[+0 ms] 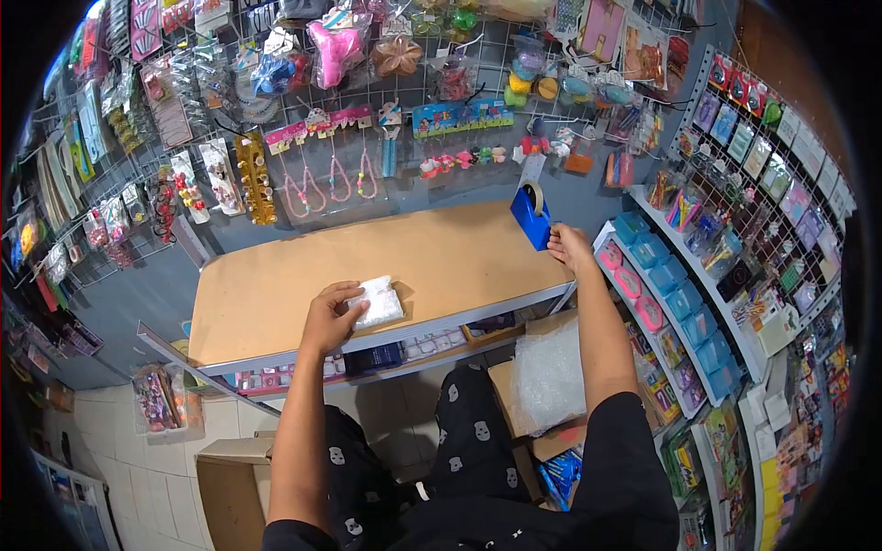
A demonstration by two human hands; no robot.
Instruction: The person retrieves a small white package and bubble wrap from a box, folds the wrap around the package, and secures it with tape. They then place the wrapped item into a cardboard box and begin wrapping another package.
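Note:
A small white wrapped packet (378,304) lies near the front edge of the tan tabletop (432,243). My left hand (333,317) is closed on its left side, with the thumb and fingers over the wrapping. What the packet contains is hidden. Toward the right end of the table stands a blue tape dispenser (530,220) with a roll of tape (535,197) in it. At the dispenser's near end, the fingers of my right hand (571,250) are pinched together and touch it or nearly so. Any strip of tape between them is too small to make out.
Hanging accessories, such as a pink plush item (336,53), cover the wire grid behind the table. Shelves with blue boxes (682,299) stand close on the right. Bubble wrap (549,381) and an open cardboard box (231,491) are beside my legs.

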